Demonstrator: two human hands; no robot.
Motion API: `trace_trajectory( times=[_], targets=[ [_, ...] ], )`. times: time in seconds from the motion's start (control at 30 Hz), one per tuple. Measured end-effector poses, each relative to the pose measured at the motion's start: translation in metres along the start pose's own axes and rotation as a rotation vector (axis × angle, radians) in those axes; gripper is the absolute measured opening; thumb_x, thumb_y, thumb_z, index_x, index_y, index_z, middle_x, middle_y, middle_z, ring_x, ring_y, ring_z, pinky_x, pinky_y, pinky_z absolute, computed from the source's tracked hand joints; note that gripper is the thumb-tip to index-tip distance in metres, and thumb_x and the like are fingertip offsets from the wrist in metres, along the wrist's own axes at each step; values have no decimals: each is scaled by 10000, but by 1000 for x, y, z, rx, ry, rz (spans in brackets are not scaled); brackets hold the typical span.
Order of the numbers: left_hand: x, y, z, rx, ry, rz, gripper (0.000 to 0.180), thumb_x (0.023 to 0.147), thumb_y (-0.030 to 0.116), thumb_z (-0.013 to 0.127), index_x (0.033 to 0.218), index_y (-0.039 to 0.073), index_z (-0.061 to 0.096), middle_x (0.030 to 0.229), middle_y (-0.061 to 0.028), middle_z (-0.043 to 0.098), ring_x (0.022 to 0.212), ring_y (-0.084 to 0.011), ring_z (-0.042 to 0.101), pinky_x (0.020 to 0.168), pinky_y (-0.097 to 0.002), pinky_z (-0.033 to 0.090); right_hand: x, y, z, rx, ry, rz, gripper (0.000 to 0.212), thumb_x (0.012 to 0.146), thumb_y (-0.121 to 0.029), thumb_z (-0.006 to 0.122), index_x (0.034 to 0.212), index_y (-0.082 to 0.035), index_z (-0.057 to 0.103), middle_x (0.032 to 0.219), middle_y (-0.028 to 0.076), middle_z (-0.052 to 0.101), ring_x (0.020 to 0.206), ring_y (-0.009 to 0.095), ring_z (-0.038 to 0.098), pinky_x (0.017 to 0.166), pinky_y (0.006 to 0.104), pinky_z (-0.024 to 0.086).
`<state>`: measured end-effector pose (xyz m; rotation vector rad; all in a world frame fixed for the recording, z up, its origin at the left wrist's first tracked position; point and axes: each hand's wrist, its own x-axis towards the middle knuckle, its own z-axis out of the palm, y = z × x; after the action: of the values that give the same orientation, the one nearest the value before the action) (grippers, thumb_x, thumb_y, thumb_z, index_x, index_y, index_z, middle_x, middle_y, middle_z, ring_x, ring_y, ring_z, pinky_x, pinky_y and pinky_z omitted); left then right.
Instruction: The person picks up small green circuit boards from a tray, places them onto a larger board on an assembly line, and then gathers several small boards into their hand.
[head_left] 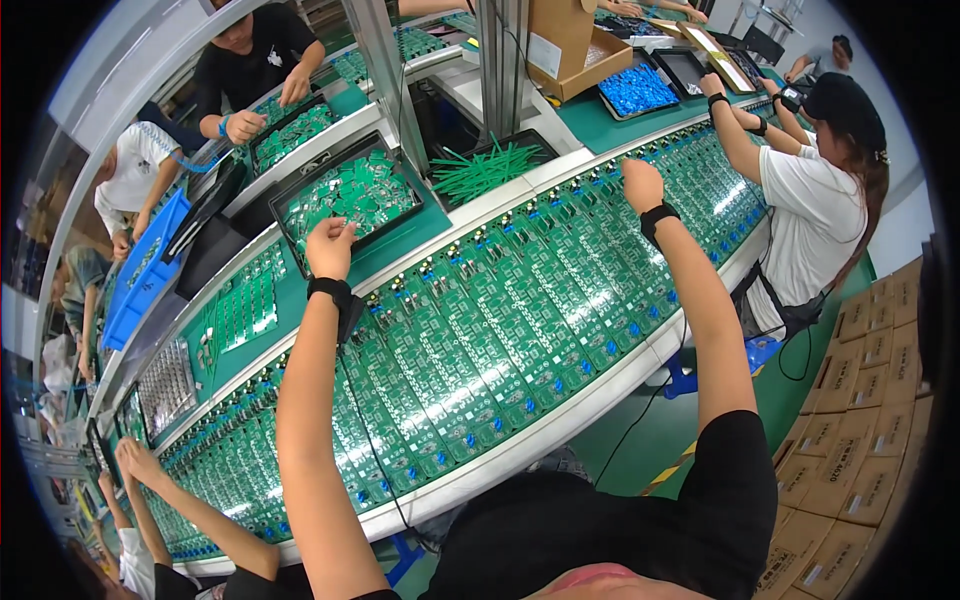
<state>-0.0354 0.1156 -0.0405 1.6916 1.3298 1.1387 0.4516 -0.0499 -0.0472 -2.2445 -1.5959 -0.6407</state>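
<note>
A long row of green circuit boards [490,340] with blue and yellow parts along the edges lies across the bench before me. My left hand [330,248] is over the near rim of a black tray [408,228] of small loose green board pieces [350,195]. Its fingers are bent and drawn together; whatever they pinch is too small to name. At the far edge of the board row, toward the right, is my right hand [643,186], closed with its fingertips turned out of sight. Both wrists wear black bands.
A black bin of green strips [488,168] stands behind the row. Beyond are a tray of blue parts [638,90] and a cardboard box [570,50]. A co-worker [815,200] stands at right; another's hands [138,462] reach in at left. Stacked cartons [850,430] line the right.
</note>
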Motion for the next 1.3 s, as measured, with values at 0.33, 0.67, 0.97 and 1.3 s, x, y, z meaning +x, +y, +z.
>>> trace_trajectory(
  times=[0.33, 0.67, 0.97, 1.3],
  targets=[
    [-21, 50, 5, -328, -104, 24, 237, 800, 102, 614, 988, -35, 570, 829, -70, 621, 715, -128, 600, 620, -229, 493, 21, -16, -3, -87, -82, -11, 57, 664, -17, 553, 719, -33, 551, 750, 167, 592, 693, 335, 598, 601, 431, 486],
    [-71, 118, 55, -748, -319, -235, 152, 802, 59, 599, 914, -41, 571, 830, -88, 614, 708, -160, 622, 597, -227, 509, -4, -163, -102, 1055, -394, -83, 280, 801, -259, 607, 944, -21, 571, 822, 70, 606, 708, 136, 594, 585, 261, 472],
    [-99, 133, 72, -662, -474, -180, 158, 824, 114, 588, 925, -7, 575, 839, -68, 622, 755, -125, 599, 653, -228, 486, -32, -211, -114, 1724, -449, 133, 178, 802, -123, 617, 913, 9, 573, 846, 80, 608, 716, 110, 580, 597, 212, 475],
    [-132, 141, 87, -645, -474, -67, 278, 826, 134, 589, 1045, -35, 560, 882, -68, 621, 789, -133, 599, 627, -248, 498, -61, -204, -128, 918, 164, -256, 243, 733, -13, 607, 973, -29, 577, 866, 74, 573, 723, 167, 592, 596, 233, 473]
  ],
)
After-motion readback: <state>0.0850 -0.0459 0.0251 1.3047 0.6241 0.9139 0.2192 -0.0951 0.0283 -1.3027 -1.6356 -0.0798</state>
